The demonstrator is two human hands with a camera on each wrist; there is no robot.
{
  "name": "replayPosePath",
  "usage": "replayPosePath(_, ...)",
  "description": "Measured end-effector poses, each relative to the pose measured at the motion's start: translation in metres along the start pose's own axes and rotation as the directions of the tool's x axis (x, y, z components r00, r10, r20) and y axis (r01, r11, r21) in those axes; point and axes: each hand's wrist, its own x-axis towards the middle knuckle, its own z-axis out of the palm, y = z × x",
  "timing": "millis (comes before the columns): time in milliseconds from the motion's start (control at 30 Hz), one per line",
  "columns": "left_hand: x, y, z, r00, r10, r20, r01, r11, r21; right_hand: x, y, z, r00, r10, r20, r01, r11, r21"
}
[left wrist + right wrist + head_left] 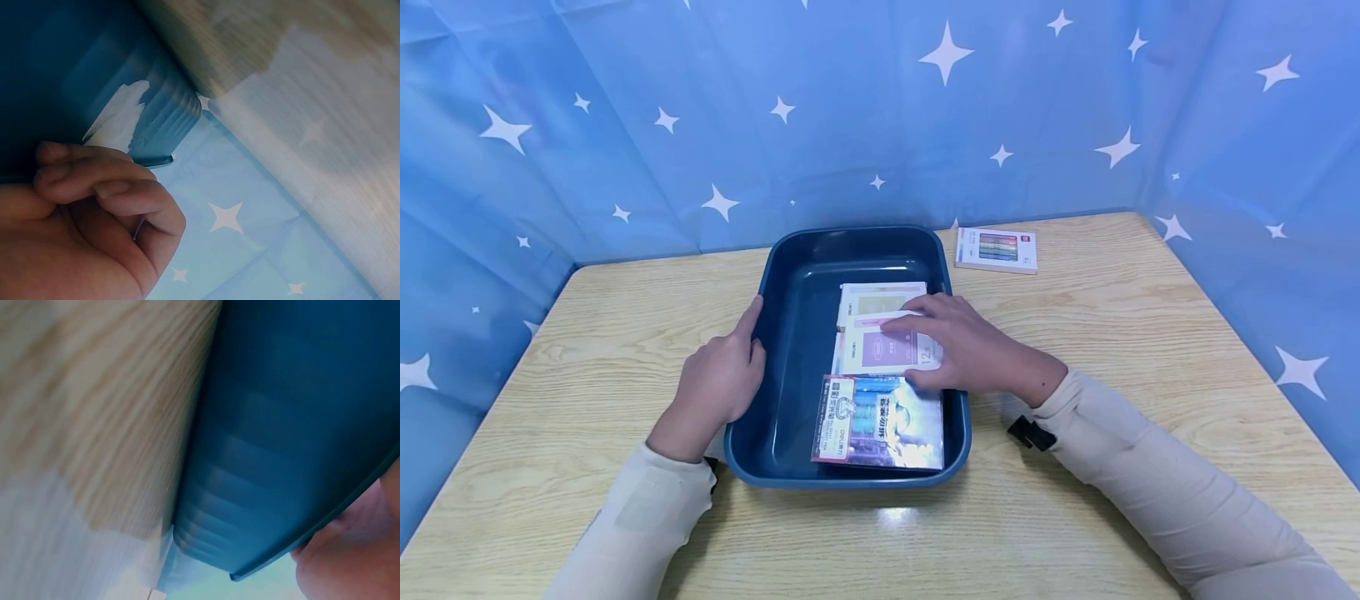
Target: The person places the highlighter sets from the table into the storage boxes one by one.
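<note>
A dark blue plastic bin (790, 358) stands on the table. My left hand (718, 375) grips its left rim, the thumb over the edge and the index finger lying along it. In the left wrist view, several fingers (134, 194) curl beside the bin's outer wall (150, 87). Inside the bin, my right hand (962, 346) holds a flat white box with a purple label (880, 350), fingers across its top and thumb at its near edge. Another white box with a yellowish label (872, 298) lies behind it. In front is a shiny box with a blue-to-purple window (880, 425).
Beyond the bin's right back corner lies a white box with a window of rainbow-coloured sticks (997, 250). The wooden table (1120, 325) ends against a blue curtain with white stars (850, 100) at the back and sides.
</note>
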Motion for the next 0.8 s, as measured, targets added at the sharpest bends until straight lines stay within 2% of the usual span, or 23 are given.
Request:
replayPosePath(400, 0.0002, -0.0004, 0.0005, 1.000, 0.000, -0.001, 0.000, 1.000, -0.005, 0.0004, 0.0024, 0.0011, 0.999, -0.035, 0.003, 0.035, 0.999, -0.012)
replayPosePath(800, 0.0009, 0.0000, 0.0004, 1.000, -0.006, 0.004, 0.006, 1.000, -0.007, 0.0008, 0.0020, 0.0011, 0.998, -0.064, 0.013, 0.065, 0.993, -0.094)
